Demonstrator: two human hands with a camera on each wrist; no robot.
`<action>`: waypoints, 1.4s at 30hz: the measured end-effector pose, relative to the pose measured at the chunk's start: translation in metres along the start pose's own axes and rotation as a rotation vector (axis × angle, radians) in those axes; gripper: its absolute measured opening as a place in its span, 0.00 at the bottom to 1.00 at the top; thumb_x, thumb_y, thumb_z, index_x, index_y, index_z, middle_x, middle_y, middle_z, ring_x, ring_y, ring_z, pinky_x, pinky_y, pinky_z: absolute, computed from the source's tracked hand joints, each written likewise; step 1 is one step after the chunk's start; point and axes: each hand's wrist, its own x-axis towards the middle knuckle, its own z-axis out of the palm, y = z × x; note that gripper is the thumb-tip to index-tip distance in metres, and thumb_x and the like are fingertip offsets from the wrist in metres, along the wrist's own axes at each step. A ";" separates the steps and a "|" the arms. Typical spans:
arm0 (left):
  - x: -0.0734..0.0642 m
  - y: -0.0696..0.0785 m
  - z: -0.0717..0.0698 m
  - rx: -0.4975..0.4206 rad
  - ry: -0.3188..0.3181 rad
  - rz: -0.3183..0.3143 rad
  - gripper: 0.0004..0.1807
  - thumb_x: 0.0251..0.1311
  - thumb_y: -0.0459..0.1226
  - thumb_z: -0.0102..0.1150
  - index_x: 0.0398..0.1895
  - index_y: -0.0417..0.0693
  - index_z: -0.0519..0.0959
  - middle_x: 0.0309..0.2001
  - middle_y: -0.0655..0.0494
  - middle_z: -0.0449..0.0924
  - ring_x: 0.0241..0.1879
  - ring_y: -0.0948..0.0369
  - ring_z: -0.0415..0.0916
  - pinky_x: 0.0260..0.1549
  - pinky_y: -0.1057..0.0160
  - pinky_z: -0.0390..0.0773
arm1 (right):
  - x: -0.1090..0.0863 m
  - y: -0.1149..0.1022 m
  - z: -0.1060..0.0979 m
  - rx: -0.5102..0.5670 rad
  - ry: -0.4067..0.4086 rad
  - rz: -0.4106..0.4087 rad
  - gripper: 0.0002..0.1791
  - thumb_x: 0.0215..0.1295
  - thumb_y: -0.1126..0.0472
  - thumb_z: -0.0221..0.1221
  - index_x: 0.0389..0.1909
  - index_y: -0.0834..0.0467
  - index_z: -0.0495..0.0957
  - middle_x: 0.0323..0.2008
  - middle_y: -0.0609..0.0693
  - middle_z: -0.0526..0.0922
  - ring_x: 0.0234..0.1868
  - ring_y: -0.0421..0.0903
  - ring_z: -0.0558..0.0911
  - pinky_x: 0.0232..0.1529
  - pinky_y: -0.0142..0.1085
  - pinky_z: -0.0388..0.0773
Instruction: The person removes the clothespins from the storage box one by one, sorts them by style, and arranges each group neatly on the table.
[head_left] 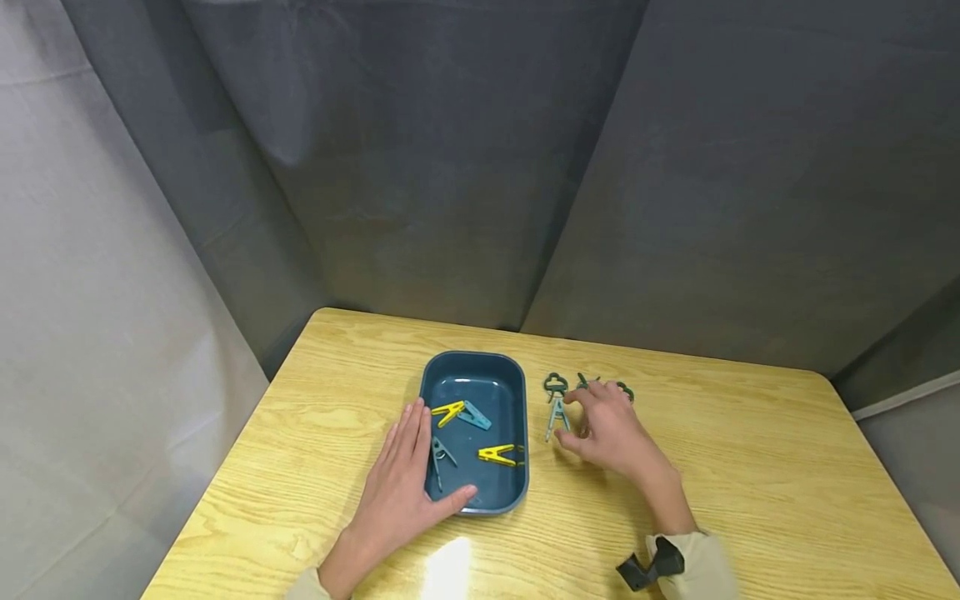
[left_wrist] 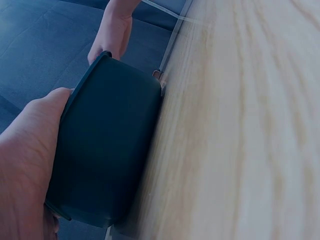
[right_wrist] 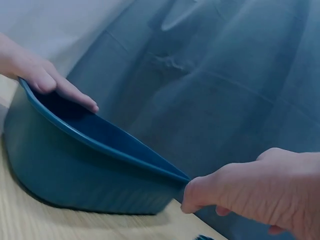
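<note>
My left hand (head_left: 401, 479) rests along the left rim of a dark blue plastic bin (head_left: 471, 357), its fingers straight and the thumb over the near edge. Inside lie a yellow clothespin (head_left: 447, 412) against a blue clothespin (head_left: 475, 416), another yellow clothespin (head_left: 495, 454) by the right wall, and a grey-green clothespin (head_left: 438, 454) beside my left fingers. Right of the bin, my right hand (head_left: 611, 429) hovers with thumb and index finger apart, close to a pale teal clothespin (head_left: 558, 414) on the table. Whether the fingertips touch it is unclear.
Dark green clips (head_left: 555, 383) lie just behind the pale teal clothespin, some partly hidden by my right hand. The wooden table (head_left: 787, 467) ends at a grey curtain (head_left: 450, 167) behind. A black strap (head_left: 651, 567) sits on my right sleeve.
</note>
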 end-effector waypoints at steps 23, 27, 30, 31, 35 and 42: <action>0.001 0.001 0.001 -0.004 -0.027 -0.009 0.70 0.55 0.81 0.46 0.85 0.40 0.45 0.86 0.48 0.39 0.84 0.55 0.34 0.80 0.49 0.49 | 0.011 -0.074 0.019 0.047 0.009 -0.175 0.29 0.54 0.47 0.75 0.53 0.60 0.85 0.37 0.48 0.76 0.40 0.47 0.67 0.43 0.42 0.67; 0.001 0.000 0.001 0.006 -0.020 -0.002 0.70 0.55 0.81 0.46 0.85 0.40 0.45 0.86 0.48 0.40 0.84 0.54 0.35 0.80 0.49 0.50 | 0.015 -0.085 0.026 0.051 -0.045 -0.201 0.30 0.57 0.46 0.73 0.55 0.61 0.85 0.38 0.46 0.74 0.39 0.45 0.64 0.41 0.39 0.65; 0.001 0.001 0.000 0.001 -0.015 0.000 0.69 0.56 0.81 0.46 0.85 0.39 0.46 0.86 0.47 0.40 0.84 0.52 0.37 0.80 0.49 0.50 | 0.018 -0.093 0.032 0.031 -0.077 -0.232 0.30 0.58 0.45 0.72 0.55 0.61 0.85 0.39 0.46 0.74 0.39 0.44 0.64 0.41 0.37 0.64; 0.000 0.001 0.000 -0.002 -0.011 0.001 0.69 0.56 0.81 0.47 0.85 0.39 0.46 0.86 0.47 0.40 0.84 0.52 0.37 0.80 0.48 0.50 | 0.020 -0.096 0.034 0.023 -0.087 -0.244 0.30 0.59 0.44 0.72 0.55 0.61 0.85 0.39 0.46 0.74 0.39 0.44 0.64 0.41 0.37 0.64; -0.001 0.002 -0.001 -0.006 0.014 0.013 0.69 0.56 0.80 0.49 0.84 0.38 0.48 0.85 0.46 0.42 0.84 0.51 0.39 0.79 0.46 0.53 | 0.023 -0.107 0.043 0.000 -0.125 -0.279 0.31 0.59 0.43 0.72 0.56 0.60 0.85 0.39 0.45 0.74 0.39 0.43 0.63 0.41 0.36 0.63; 0.000 0.001 -0.001 -0.008 0.003 0.013 0.69 0.57 0.80 0.48 0.85 0.40 0.44 0.85 0.47 0.40 0.84 0.52 0.38 0.80 0.47 0.50 | 0.027 -0.120 0.053 -0.054 -0.150 -0.300 0.33 0.58 0.39 0.73 0.56 0.58 0.85 0.44 0.46 0.77 0.42 0.44 0.66 0.44 0.37 0.68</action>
